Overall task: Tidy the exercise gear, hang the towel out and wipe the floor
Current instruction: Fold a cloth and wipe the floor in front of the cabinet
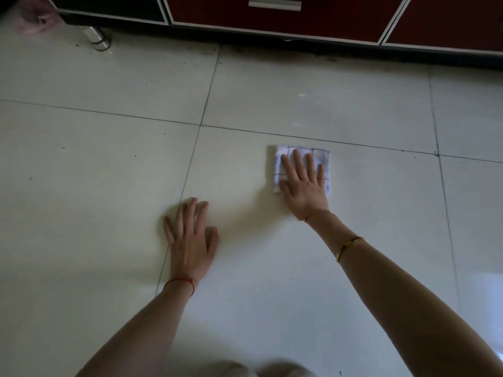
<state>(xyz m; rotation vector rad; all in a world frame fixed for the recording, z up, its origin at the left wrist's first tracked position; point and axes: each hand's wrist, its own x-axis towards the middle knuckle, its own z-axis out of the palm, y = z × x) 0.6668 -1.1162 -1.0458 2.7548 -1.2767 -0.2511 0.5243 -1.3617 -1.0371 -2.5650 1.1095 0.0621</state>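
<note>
A small folded white cloth [324,159] with thin dark grid lines lies flat on the pale tiled floor [109,164]. My right hand [303,183] presses down on it with straight, spread fingers, covering most of it. My left hand [190,238] rests flat on the bare tile to the left and nearer to me, fingers spread, holding nothing.
A dark red cabinet [272,20] with a metal drawer handle [275,4] runs along the far edge, standing on a chrome leg [96,38]. Dust and dark specks lie along its base. A pinkish blurred object [35,19] sits at the far left.
</note>
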